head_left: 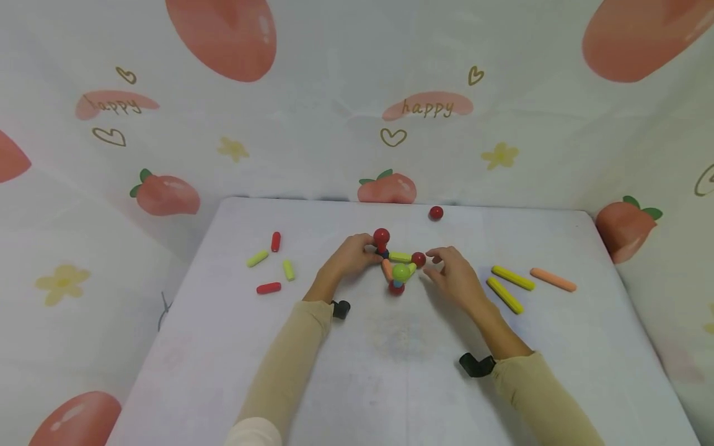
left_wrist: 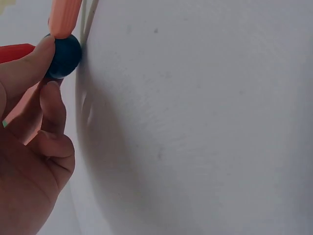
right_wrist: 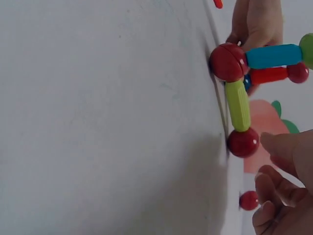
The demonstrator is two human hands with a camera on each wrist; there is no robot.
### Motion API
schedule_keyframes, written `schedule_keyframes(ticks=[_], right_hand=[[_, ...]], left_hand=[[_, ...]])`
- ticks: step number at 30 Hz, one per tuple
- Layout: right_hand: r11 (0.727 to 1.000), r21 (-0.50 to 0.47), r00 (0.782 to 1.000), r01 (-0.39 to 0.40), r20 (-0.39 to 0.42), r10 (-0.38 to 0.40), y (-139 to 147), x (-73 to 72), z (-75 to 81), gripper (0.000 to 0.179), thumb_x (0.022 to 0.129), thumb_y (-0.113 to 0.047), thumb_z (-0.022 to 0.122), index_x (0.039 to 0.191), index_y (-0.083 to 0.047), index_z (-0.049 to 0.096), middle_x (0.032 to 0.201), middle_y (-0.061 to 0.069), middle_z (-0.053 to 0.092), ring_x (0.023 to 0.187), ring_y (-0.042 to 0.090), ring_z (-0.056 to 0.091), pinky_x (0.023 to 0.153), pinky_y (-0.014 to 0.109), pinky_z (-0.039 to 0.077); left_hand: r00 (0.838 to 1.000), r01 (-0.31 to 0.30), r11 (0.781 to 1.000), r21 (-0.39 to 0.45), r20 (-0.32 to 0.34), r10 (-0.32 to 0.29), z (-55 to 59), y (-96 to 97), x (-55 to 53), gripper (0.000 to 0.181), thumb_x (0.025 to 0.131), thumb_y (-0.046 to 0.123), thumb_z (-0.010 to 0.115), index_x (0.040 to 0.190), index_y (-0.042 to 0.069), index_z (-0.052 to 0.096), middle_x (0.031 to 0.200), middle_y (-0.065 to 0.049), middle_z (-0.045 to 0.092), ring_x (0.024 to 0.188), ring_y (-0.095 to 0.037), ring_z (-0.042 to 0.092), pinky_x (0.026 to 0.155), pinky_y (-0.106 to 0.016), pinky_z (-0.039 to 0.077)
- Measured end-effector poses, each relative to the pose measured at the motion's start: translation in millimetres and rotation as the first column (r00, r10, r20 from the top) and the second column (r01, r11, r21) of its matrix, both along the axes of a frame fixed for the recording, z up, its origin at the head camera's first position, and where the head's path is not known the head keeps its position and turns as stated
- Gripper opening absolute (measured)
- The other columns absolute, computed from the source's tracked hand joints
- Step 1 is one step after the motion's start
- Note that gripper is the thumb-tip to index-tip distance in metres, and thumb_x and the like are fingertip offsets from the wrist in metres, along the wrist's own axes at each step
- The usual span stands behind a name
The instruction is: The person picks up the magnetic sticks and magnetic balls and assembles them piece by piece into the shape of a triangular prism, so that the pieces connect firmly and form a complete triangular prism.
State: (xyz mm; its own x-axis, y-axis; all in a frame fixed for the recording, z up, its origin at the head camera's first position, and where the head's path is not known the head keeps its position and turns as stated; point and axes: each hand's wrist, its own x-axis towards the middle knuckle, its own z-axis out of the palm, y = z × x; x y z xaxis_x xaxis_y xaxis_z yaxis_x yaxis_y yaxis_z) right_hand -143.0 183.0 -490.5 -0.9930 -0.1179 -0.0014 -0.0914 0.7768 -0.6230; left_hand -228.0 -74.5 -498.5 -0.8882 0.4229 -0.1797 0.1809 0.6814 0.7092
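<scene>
A ball-and-stick frame stands mid-table: a low triangle with a dark blue ball [left_wrist: 67, 56] and two red balls at its corners, joined by an orange stick [head_left: 387, 270] and two yellow-green sticks. A red stick topped by a red ball [head_left: 382, 236] rises from the blue ball. On the near red corner stands a blue stick [right_wrist: 274, 56] topped by a green ball [head_left: 401, 272]. My left hand [head_left: 354, 255] pinches the dark blue ball between thumb and fingers. Beside the right red corner ball [right_wrist: 243, 142], my right hand [head_left: 454, 275] has loosely bent fingers, with nothing between them.
A loose red ball [head_left: 436, 213] lies near the table's back edge. To the right are two yellow sticks [head_left: 513, 277] and an orange stick [head_left: 553, 279]. Short red sticks [head_left: 269, 288] and yellow-green sticks [head_left: 258, 258] are scattered at left. A printed cloth [head_left: 312, 124] hangs behind the table.
</scene>
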Motion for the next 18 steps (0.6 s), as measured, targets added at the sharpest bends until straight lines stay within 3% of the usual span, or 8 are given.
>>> schedule_keyframes(ticks=[6,11,15,18], right_hand=[[0.999,0.023,0.999,0.05,0.008,-0.05,25,10.6,4.2,0.041,0.096,-0.025,0.071,0.132,-0.008,0.061,0.118,0.014,0.063,0.095,0.027,0.06,0.084,0.041,0.054],[0.994,0.066,0.996,0.093,-0.021,-0.091,52,21.2,6.9,0.045,0.095,-0.027,0.073,0.132,-0.005,0.06,0.12,0.018,0.061,0.106,0.034,0.058,0.09,0.051,0.052],[0.986,0.128,0.982,0.103,-0.172,-0.08,71,33.7,5.2,0.053,0.088,-0.027,0.08,0.13,0.0,0.062,0.122,0.023,0.061,0.107,0.042,0.055,0.09,0.057,0.048],[0.966,0.236,0.972,0.107,-0.231,-0.051,81,43.0,4.8,0.067,0.086,-0.035,0.081,0.138,-0.001,0.057,0.133,0.03,0.056,0.114,0.052,0.051,0.094,0.064,0.042]], left_hand=[[0.997,-0.08,0.997,0.013,-0.005,0.08,-1.2,0.6,11.1,0.027,0.089,0.024,0.079,0.114,0.015,0.074,0.122,-0.005,0.073,0.126,-0.025,0.062,0.114,-0.045,0.044],[0.984,-0.174,0.985,0.02,-0.038,0.174,-1.4,5.5,23.5,0.025,0.087,0.025,0.08,0.109,0.014,0.075,0.111,-0.002,0.076,0.111,-0.022,0.067,0.105,-0.044,0.05],[0.966,-0.252,0.967,0.032,-0.057,0.254,0.4,11.5,31.7,0.023,0.085,0.026,0.082,0.103,0.013,0.076,0.104,-0.002,0.078,0.098,-0.02,0.069,0.097,-0.042,0.053],[0.957,-0.281,0.959,0.033,-0.057,0.283,2.8,13.3,34.9,0.023,0.085,0.025,0.082,0.103,0.012,0.076,0.102,-0.003,0.078,0.093,-0.019,0.069,0.094,-0.042,0.054]])
